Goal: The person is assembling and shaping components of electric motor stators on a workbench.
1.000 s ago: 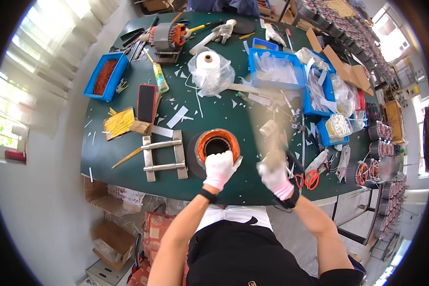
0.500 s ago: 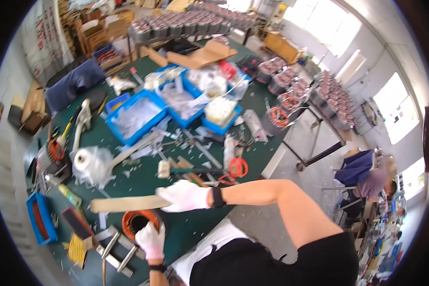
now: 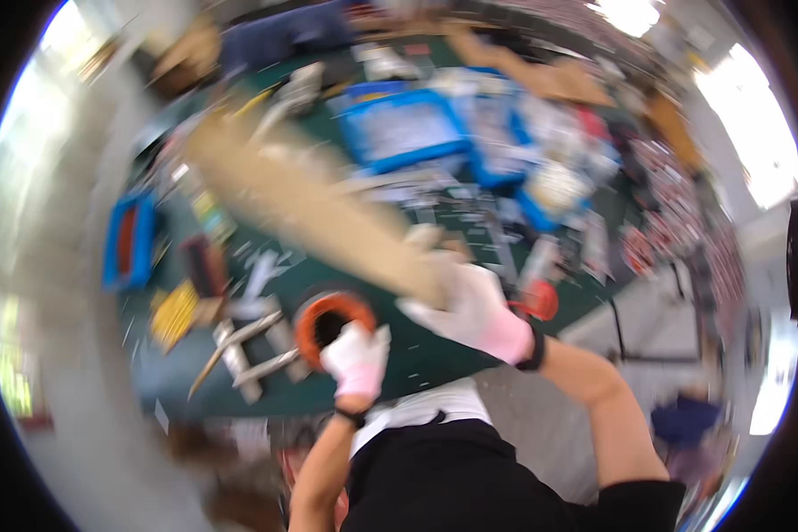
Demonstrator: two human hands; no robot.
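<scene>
A motor stator (image 3: 305,330) with an orange copper winding round a dark bore stands near the table's front edge. My left hand (image 3: 356,362), in a white and pink glove, grips the near right side of its winding, fingers at the bore. My right hand (image 3: 472,309), gloved the same way, is closed round the near end of a long, flat, tan wooden stick (image 3: 315,208). Blurred by motion, the stick slants up and away to the left above the table, apart from the stator.
Left of the stator lies a metal frame with rods (image 3: 255,353), beside yellow strips (image 3: 176,310). A blue tray (image 3: 113,253) sits at the table's left edge. Farther back are blue bins (image 3: 403,164) holding pale sheets. Scraps and tools litter the green table (image 3: 417,355).
My right hand has raised the wooden stick from low over the stator, its far end swinging up. My left hand stays at the stator. The whole view has shifted and turned.
</scene>
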